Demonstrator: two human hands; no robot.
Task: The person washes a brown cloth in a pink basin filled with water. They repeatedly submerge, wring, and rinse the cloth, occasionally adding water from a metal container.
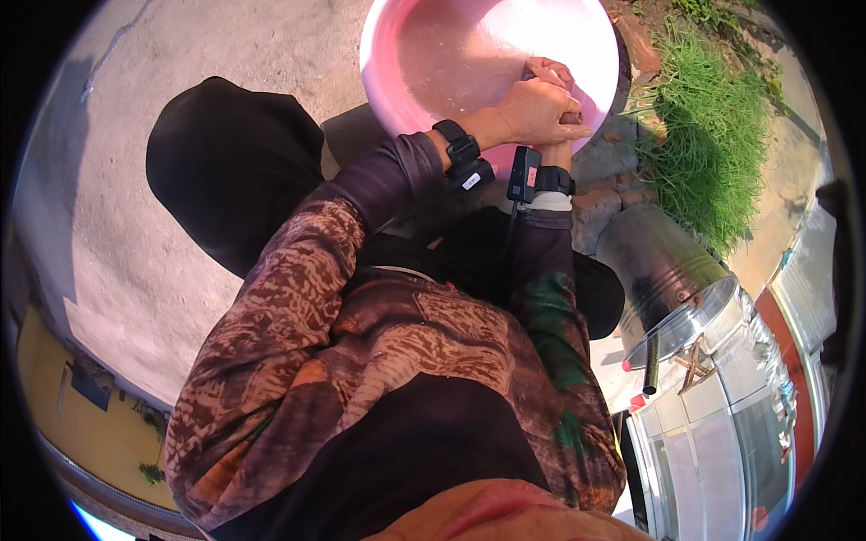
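A large pink plastic basin (381, 81) holds cloudy brownish water (453, 74), and strong sunlight bleaches its far right side. Over its near right part, my left hand (538, 111) reaches across and lies against my right hand (559, 150), fingers bent around it. Most of my right hand is hidden beneath the left. Something reddish-brown (547, 69) shows just beyond my left knuckles; whether it is fingers or a held thing, I cannot tell. Black straps with small devices circle both wrists, the left-wrist device (467, 166) and the right-wrist device (524, 174).
Black-clad knees (233, 169) flank the near side of the basin. Concrete ground (270, 47) stretches left. At right are bricks and stones (599, 209), a clump of thin green plants (710, 142) and a metal drum (656, 257) with a clear cover (717, 304).
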